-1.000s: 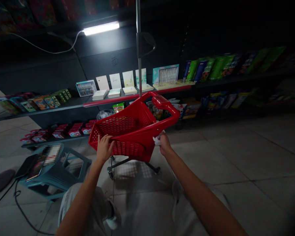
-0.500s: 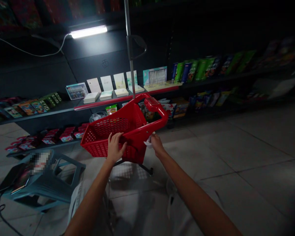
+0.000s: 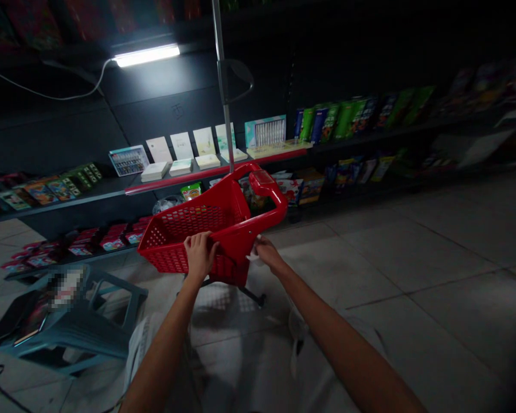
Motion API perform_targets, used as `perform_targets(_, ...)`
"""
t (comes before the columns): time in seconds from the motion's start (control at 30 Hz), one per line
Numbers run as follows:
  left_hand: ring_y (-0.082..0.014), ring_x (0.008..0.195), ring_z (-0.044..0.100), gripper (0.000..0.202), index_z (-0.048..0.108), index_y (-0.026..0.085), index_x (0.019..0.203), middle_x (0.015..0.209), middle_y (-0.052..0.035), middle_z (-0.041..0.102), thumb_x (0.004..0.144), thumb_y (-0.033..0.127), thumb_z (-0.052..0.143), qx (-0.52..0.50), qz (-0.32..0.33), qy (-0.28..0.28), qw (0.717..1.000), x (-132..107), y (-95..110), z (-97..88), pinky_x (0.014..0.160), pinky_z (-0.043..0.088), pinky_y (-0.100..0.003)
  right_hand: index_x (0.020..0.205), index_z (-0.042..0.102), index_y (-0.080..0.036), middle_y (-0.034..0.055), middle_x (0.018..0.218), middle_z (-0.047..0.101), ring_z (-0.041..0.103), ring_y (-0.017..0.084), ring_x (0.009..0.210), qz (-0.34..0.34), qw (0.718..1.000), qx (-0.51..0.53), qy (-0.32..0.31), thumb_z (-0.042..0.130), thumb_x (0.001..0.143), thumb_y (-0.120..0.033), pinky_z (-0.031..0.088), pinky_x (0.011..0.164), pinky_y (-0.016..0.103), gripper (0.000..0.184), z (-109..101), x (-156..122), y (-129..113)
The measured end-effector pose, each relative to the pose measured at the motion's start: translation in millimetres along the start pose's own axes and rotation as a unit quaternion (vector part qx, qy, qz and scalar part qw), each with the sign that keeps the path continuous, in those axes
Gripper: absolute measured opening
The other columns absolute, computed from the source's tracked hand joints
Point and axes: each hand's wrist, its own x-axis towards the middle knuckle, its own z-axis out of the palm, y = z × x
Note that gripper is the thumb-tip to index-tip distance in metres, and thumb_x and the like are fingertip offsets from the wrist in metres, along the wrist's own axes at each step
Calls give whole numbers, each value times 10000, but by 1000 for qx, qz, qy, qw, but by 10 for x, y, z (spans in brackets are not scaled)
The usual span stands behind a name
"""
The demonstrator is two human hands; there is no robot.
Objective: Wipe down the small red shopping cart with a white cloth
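A small red plastic shopping cart point(image 3: 184, 229) stands on the tiled floor in front of me, with its handle point(image 3: 264, 186) at the upper right. My left hand point(image 3: 199, 254) grips the cart's near rim with the fingers curled over it. My right hand point(image 3: 264, 253) holds a small white wad, a cloth or tissue point(image 3: 253, 256), pinched against the cart's right side. The cart's dark frame and wheels point(image 3: 251, 297) show below the basket.
Dark shelves point(image 3: 112, 189) along the wall carry boxed goods, cards and packets. A blue-grey plastic stool point(image 3: 81, 321) with a phone and a booklet on it stands at the left, a cable beside it. A metal pole point(image 3: 222, 86) rises behind the cart. Tiled floor stretches to the right.
My left hand has slid to the right along the cart's near rim, closer to my right hand. The cart has shifted left and slightly lower in view.
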Motion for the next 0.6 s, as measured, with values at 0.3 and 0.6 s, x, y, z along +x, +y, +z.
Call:
perform_targets(0.3, -285, 1308, 527, 413, 513, 219, 1352, 1342, -122, 630, 963, 338, 585, -6, 34, -13, 999, -15, -7, -43, 1249, 219, -529, 838, 538, -231, -54, 659, 618, 590, 107, 548, 30, 903, 417, 100, 583, 836, -391, 499, 513, 206, 167, -136, -39, -416)
perform_targets(0.6, -294, 1314, 523, 450, 508, 225, 1366, 1344, -122, 624, 932, 310, 586, -19, 33, -15, 999, -5, 3, -18, 1254, 220, -534, 1311, 560, -211, 107, 1293, 654, 686, 200, 1043, -229, 911, 129, 317, 511, 875, -380, 601, 767, 303, 470, -419, 86, -389)
